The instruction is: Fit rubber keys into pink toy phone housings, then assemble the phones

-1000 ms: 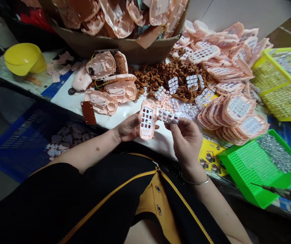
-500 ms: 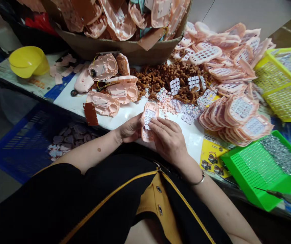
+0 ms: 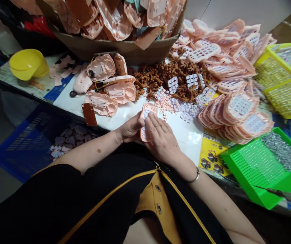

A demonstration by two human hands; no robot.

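Note:
My left hand is closed around the left edge of a pink plastic keypad casing, held upright just above the table's front edge. Across the casing's face lies my right hand, its fingers stretched out flat over the white keypad buttons and covering most of them. Its thumb is hidden. Beyond the hands are small loose pink buttons and several white button sheets. To the right stand stacked pink casings with keypads fitted in them.
Small brown parts are heaped below a cardboard box of pink shells. Opened casings lie left, near a yellow bowl. At right are a green basket of screws, a screwdriver and a yellow basket.
My right hand has slid left and flattened over the keypad, where its fingertips earlier touched the casing's right side. My left hand keeps its hold.

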